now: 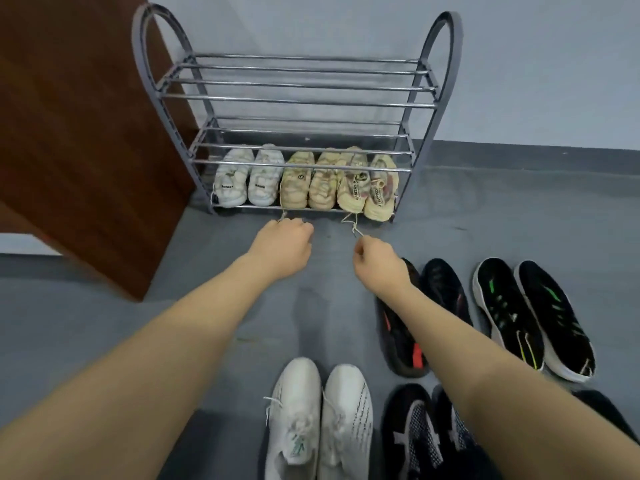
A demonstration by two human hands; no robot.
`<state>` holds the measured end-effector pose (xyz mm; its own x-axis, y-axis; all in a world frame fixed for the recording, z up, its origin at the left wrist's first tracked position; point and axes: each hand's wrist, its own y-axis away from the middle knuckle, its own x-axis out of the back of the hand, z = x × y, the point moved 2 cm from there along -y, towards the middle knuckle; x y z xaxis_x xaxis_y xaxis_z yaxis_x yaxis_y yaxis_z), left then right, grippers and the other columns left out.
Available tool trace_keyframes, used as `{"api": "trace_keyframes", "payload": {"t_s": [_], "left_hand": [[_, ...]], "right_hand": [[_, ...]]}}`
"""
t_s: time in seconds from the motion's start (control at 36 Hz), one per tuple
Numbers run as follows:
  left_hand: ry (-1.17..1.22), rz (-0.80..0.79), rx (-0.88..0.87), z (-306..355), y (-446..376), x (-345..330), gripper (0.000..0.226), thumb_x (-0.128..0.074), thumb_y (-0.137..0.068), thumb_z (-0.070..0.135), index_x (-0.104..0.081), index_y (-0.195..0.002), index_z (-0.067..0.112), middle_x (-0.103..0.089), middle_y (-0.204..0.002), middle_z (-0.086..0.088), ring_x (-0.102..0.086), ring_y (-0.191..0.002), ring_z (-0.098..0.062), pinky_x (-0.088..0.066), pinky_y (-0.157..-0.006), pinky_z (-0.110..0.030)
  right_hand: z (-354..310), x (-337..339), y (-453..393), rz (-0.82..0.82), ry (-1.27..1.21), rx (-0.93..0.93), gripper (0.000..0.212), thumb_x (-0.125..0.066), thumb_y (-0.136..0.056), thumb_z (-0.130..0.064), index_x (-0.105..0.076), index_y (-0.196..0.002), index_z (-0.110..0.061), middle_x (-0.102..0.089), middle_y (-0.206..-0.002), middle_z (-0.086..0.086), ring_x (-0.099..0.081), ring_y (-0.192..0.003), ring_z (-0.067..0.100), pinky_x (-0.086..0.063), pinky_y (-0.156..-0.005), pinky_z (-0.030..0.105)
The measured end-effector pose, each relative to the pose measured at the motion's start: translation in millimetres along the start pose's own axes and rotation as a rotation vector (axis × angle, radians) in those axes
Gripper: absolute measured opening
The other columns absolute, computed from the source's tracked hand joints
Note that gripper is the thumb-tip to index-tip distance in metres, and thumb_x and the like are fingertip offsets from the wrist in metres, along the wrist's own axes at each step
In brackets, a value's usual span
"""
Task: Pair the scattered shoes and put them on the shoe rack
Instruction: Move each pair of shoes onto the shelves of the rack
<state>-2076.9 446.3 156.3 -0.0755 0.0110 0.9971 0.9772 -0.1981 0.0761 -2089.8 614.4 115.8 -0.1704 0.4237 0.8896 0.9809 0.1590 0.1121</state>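
Soft, even indoor light, with faint shadows. Wide-angle bending curves the grey metal shoe rack (298, 98). Slight overall blur.

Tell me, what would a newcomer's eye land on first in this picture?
Probably the two bare arms reaching forward: the left hand and right hand are closed just in front of the grey shoe rack, each seemingly pinching a trailing shoelace. Next, the six pale shoes lined up on the rack's bottom shelf, its upper shelves bare. Then the pairs waiting on the floor: white sneakers nearest, black pairs to the right.
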Motion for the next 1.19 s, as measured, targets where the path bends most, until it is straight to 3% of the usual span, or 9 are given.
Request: {"api": "trace_keyframes", "payload": {"t_s": [0.25, 0.44, 0.58, 0.67, 0.75, 0.86, 1.03, 1.19], "left_hand": [[0.139, -0.092, -0.040, 3, 51, -51, 0.030, -0.044, -0.094, 0.020, -0.054, -0.120, 0.008, -0.055, -0.125, -0.012, -0.049, -0.118, -0.030, -0.038, -0.094, -0.039], [0.283, -0.349, -0.065, 14, 109, -126, 0.036, -0.048, -0.093, 0.025, -0.050, -0.127, 0.012, -0.049, -0.131, -0.011, -0.045, -0.123, -0.029, -0.035, -0.100, -0.035], [0.273, -0.536, -0.151, 28, 145, -178, 0.065, -0.060, -0.084, 0.046, -0.036, -0.138, 0.019, -0.038, -0.138, -0.009, -0.035, -0.128, -0.031, -0.033, -0.103, -0.039], [0.135, -0.618, -0.250, 33, 158, -201, 0.086, -0.072, -0.071, 0.051, -0.028, -0.141, 0.027, -0.030, -0.140, -0.007, -0.030, -0.130, -0.032, -0.032, -0.103, -0.040], [0.100, -0.571, -0.219, 37, 165, -211, 0.084, -0.076, -0.071, 0.039, -0.028, -0.139, 0.026, -0.026, -0.138, -0.006, -0.031, -0.127, -0.033, -0.039, -0.097, -0.041], [0.161, -0.540, -0.155, 40, 167, -219, 0.061, -0.071, -0.078, 0.022, -0.037, -0.128, 0.017, -0.026, -0.132, -0.007, -0.034, -0.123, -0.035, -0.046, -0.082, -0.039], [0.225, -0.429, -0.128, 16, 152, -215, 0.026, -0.054, -0.090, 0.012, -0.051, -0.115, 0.006, -0.034, -0.127, -0.011, -0.047, -0.111, -0.033, -0.045, -0.082, -0.040], [0.253, -0.304, -0.017, -36, 124, -196, 0.021, -0.052, -0.089, 0.006, -0.055, -0.109, 0.002, -0.045, -0.119, -0.012, -0.056, -0.099, -0.036, -0.043, -0.076, -0.041]], "right_hand": [[-11, -52, 54, -0.074, 0.043, -0.069, 0.022, -0.043, -0.092, -0.021, -0.054, -0.106, -0.008, -0.060, -0.112, 0.012, -0.057, -0.102, 0.036, -0.046, -0.079, 0.039], [0, -116, 115, -0.210, 0.050, -0.226, 0.027, -0.043, -0.086, -0.014, -0.053, -0.111, -0.011, -0.060, -0.114, 0.008, -0.056, -0.102, 0.032, -0.045, -0.081, 0.037], [25, -162, 159, -0.392, 0.074, -0.317, 0.049, -0.052, -0.084, -0.018, -0.036, -0.129, -0.006, -0.038, -0.134, 0.013, -0.041, -0.122, 0.036, -0.041, -0.093, 0.043], [31, -181, 173, -0.456, 0.090, -0.344, 0.057, -0.055, -0.082, -0.020, -0.030, -0.131, -0.006, -0.033, -0.135, 0.013, -0.033, -0.127, 0.038, -0.038, -0.096, 0.045], [31, -193, 176, -0.432, 0.083, -0.351, 0.044, -0.051, -0.085, -0.015, -0.035, -0.125, -0.006, -0.041, -0.127, 0.016, -0.039, -0.122, 0.038, -0.038, -0.094, 0.043], [25, -197, 169, -0.356, 0.176, -0.310, 0.023, -0.042, -0.091, -0.008, -0.050, -0.111, -0.003, -0.057, -0.111, 0.016, -0.050, -0.109, 0.034, -0.041, -0.078, 0.035], [12, -194, 151, -0.201, 0.134, -0.237, 0.019, -0.038, -0.085, -0.001, -0.054, -0.096, -0.004, -0.055, -0.101, 0.013, -0.050, -0.101, 0.033, -0.034, -0.066, 0.033], [-16, -197, 109, -0.066, 0.099, -0.165, 0.024, -0.039, -0.087, -0.002, -0.056, -0.104, -0.005, -0.053, -0.107, 0.011, -0.046, -0.107, 0.032, -0.035, -0.065, 0.034]]}}
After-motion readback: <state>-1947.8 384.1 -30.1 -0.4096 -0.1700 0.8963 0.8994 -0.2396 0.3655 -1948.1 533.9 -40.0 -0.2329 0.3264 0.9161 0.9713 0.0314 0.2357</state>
